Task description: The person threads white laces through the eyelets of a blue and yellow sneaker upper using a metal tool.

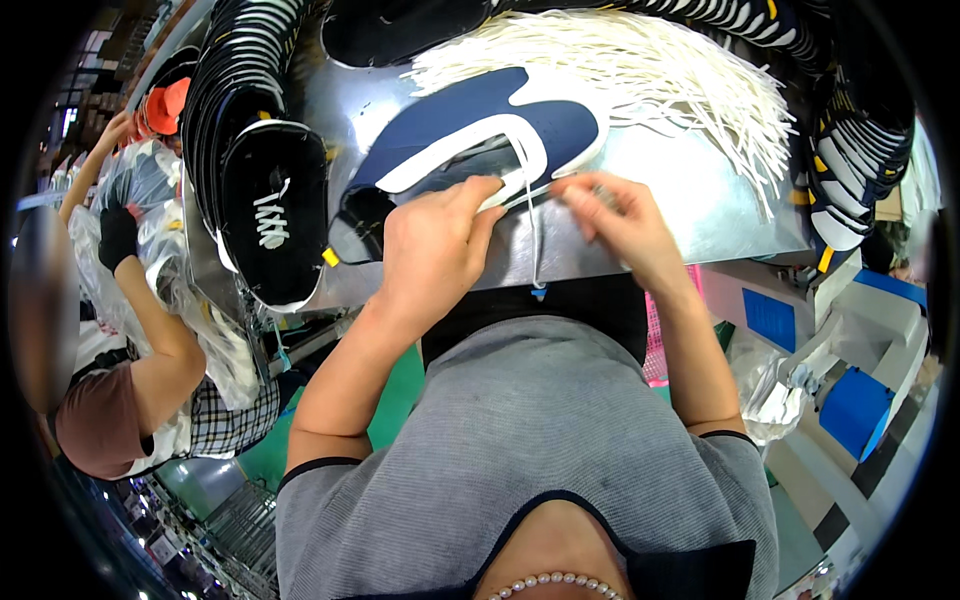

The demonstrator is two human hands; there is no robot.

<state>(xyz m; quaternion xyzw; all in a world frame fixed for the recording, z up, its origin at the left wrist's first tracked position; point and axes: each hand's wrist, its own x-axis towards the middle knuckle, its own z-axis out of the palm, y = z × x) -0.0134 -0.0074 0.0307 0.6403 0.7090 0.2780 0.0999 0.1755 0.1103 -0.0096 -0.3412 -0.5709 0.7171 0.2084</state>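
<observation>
A navy, white and black shoe upper lies flat on the metal table in front of me. My left hand is closed on its near edge, thumb and fingers pinching the white eyelet band. A thin white shoelace crosses the upper and hangs over the table's front edge, ending in a blue tip. To the right of that lace, my right hand has thumb and forefinger drawn together close to the upper's edge. Motion smears the right fingers a little, and what they pinch is too small to make out.
A large bundle of white laces spreads over the far side of the metal table. Rows of stacked black uppers stand at the left, with more uppers at right. A co-worker's arm is at far left; a grey machine stands right.
</observation>
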